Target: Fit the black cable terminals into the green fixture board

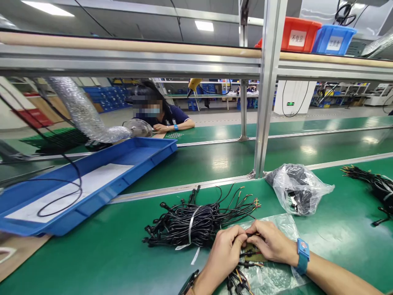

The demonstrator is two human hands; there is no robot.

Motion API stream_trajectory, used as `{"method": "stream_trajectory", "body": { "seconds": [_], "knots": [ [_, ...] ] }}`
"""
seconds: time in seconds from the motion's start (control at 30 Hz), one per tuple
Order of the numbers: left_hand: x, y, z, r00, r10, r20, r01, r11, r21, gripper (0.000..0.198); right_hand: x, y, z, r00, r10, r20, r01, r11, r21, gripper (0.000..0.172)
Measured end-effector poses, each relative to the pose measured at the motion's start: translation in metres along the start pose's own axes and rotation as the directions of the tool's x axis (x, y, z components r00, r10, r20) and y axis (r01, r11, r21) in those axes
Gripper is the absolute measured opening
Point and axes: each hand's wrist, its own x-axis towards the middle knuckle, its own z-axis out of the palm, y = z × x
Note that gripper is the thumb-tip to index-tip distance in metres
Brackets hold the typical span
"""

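From my station I record, left to right: tied cable bundle (199, 223) near the counter's (101, 262) far edge; left hand (225, 248) and right hand (272, 241), fingertips pinched on one dark cable (253, 235) over clear plastic (285, 272); bagged black parts (299, 188) by that edge.

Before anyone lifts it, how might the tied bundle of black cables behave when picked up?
The bundle probably sags toward both ends, since the white tie wraps only its middle. Its loose wire ends spread outward, so they may snag or splay.
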Motion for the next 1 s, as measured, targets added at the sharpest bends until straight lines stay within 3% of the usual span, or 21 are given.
{"method": "stream_trajectory", "body": {
  "seconds": [0.2,0.53,0.67,0.73,0.8,0.87,0.9,0.97,1.0],
  "knots": [
    [-0.001,-0.002,0.001,1.000,0.015,0.005,-0.015,0.999,-0.035,0.031,-0.002,0.000,-0.013,0.999,-0.012,0.038,0.014,0.999,-0.052,0.014],
    [-0.005,-0.004,0.001,1.000,0.010,0.019,-0.009,0.999,-0.036,0.031,-0.004,-0.002,0.001,1.000,-0.025,-0.008,0.025,0.999,-0.035,0.011],
    [-0.003,0.001,-0.011,0.996,0.083,0.021,-0.083,0.996,0.034,0.029,0.002,-0.010,-0.025,0.996,-0.090,0.001,0.089,0.991,-0.100,0.028],
    [-0.004,0.006,-0.021,0.990,0.128,0.054,-0.132,0.988,0.083,0.027,0.005,-0.010,-0.049,0.989,-0.091,-0.113,0.079,0.991,-0.110,0.040],
    [-0.005,0.012,-0.031,0.973,0.185,0.139,-0.203,0.971,0.128,0.028,0.006,-0.006,-0.075,0.960,0.026,-0.278,-0.071,0.985,-0.154,0.047],
    [-0.007,0.017,-0.038,0.943,0.244,0.225,-0.285,0.943,0.170,0.035,0.006,0.002,-0.099,0.906,0.228,-0.355,-0.344,0.887,-0.308,0.049],
    [-0.007,0.018,-0.038,0.933,0.271,0.238,-0.318,0.929,0.191,0.037,0.005,0.007,-0.107,0.876,0.334,-0.347,-0.465,0.774,-0.429,0.046],
    [-0.006,0.017,-0.034,0.936,0.298,0.187,-0.338,0.911,0.236,0.034,0.002,0.019,-0.117,0.804,0.511,-0.305,-0.569,0.513,-0.643,0.034],
    [-0.004,0.015,-0.030,0.943,0.304,0.136,-0.330,0.908,0.257,0.030,-0.001,0.025,-0.118,0.774,0.565,-0.286,-0.574,0.433,-0.695,0.026]
  ]
}}
